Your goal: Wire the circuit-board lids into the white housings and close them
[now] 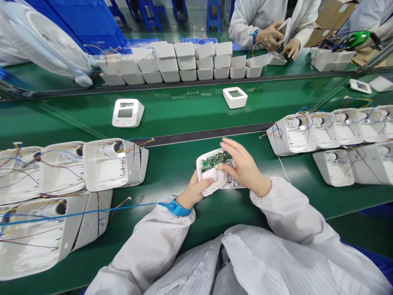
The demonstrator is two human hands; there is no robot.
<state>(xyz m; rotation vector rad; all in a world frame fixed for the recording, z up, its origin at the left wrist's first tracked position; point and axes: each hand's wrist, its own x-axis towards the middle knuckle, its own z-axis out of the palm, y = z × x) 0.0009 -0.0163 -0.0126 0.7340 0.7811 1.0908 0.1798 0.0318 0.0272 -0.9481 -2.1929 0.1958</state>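
Left hand (194,190), gripping white housing (209,178): I'd keep that steady. Right hand (245,167), by circuit board (211,162): grasp unclear.

Three white display units (235,98), one green circuit board (210,162), two blue wrist straps (181,208), one fan (69,51), roughly two dozen far-side housings (188,63), partly hidden.

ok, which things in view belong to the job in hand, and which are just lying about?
In the job:
white plastic shell with green circuit board, in the left hand, right hand at it
probably the open white plastic housings with coloured wires

Apparently just about:
pale plastic fan
blue plastic stools
brown cardboard boxes
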